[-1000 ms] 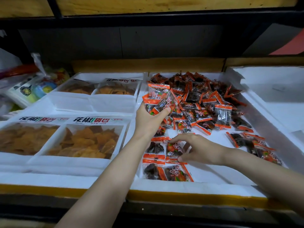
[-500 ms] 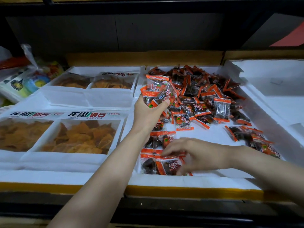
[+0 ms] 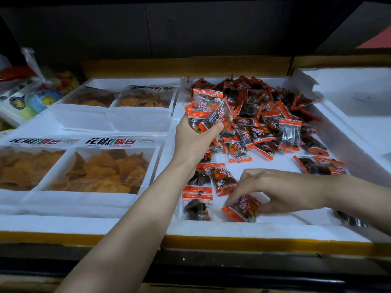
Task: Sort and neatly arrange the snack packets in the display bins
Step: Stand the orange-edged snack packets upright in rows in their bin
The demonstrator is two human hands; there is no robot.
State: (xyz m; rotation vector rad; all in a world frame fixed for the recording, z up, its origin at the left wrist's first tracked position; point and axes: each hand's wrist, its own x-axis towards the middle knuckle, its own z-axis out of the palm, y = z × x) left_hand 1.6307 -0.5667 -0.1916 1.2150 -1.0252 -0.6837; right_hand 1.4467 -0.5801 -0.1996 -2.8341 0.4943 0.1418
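A white foam bin (image 3: 232, 228) holds a loose heap of small orange-and-clear snack packets (image 3: 264, 115) at its back. My left hand (image 3: 193, 140) grips a bunch of these packets (image 3: 208, 111), raised over the bin's left side. Near the front, my right hand (image 3: 281, 191) pinches a single packet (image 3: 241, 208) lying on the bin floor. Beside it, a short row of packets (image 3: 197, 205) lies flat along the left wall, and another packet (image 3: 224, 178) sits just behind.
Left of the bin, large bags of orange crisps (image 3: 101, 168) fill white trays, with two more bags (image 3: 146, 98) behind. A second white foam bin (image 3: 355, 111) stands at the right. Plastic-wrapped goods (image 3: 31, 96) lie at far left. A few packets (image 3: 319, 166) lie apart at right.
My right hand has slid right and forward along the bin floor, drawing one packet out of the front row. The left hand keeps its bunch in the same place.
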